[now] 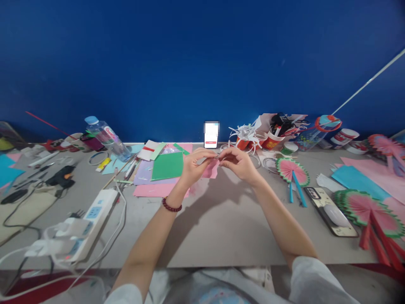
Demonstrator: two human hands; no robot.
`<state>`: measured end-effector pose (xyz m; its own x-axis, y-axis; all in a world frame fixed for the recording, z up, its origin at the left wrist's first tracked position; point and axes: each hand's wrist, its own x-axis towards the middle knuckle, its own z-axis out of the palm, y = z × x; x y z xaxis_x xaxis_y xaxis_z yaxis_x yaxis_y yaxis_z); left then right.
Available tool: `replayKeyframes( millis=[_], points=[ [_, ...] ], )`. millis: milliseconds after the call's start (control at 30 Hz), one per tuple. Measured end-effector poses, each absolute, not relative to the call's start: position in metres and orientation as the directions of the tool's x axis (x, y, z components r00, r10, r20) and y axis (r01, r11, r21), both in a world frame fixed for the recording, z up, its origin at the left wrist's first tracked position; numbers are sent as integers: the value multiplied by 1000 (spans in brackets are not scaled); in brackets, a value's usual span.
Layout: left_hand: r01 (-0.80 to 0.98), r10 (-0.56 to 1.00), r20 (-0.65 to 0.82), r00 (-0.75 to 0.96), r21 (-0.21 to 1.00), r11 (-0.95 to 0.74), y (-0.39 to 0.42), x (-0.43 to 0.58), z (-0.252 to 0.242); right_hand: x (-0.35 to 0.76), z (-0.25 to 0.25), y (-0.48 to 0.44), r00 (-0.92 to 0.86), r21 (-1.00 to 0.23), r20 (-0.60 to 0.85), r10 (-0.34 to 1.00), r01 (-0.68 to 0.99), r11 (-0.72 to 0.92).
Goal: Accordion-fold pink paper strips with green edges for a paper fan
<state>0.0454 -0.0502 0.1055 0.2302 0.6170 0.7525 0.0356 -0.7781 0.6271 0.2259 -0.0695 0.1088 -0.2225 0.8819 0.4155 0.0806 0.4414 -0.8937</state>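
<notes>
Over the table (228,236) I have left hand (192,165) and right hand (241,164) pinching pink paper (210,170), fingers (202,154) nearly closed; its forming appears unfinished; one fan (286,169) appears complete.

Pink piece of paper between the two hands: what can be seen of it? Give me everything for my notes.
The pink piece of paper is small and plain, thin-looking, with straight-looking lower and side edges. Its upper part is covered by fingers: the left hand pinches it near the top, and the right hand's fingertips are at its upper right. It sits on the near side of the lit phone. Whether its lower edge touches the table is unclear, and any folds are too small to tell.
</notes>
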Motion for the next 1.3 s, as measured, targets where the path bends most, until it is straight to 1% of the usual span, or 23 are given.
replayKeyframes(
  millis=[200, 367, 467, 1000, 1300],
  points=[
    [29, 601, 762, 243, 613, -789, -52, 48, 104, 223, 108, -71, -183, -839, 499, 847, 142, 525],
    [24, 609, 753, 250, 624, -781, -54, 49, 107, 221, 109, -74, -129, -798, 542, 831, 230, 556],
    [30, 606, 752, 259, 621, -783, -56, 49, 109, 220, 110, -75, -116, -784, 560, 820, 246, 570],
    [105, 577, 797, 177, 568, -816, -59, 52, 109, 215, 109, -76, -34, -802, 581, 813, 143, 579],
    [82, 573, 803, 165, 568, -819, -59, 51, 110, 214, 108, -75, -9, -797, 599, 800, 85, 598]
  ],
)
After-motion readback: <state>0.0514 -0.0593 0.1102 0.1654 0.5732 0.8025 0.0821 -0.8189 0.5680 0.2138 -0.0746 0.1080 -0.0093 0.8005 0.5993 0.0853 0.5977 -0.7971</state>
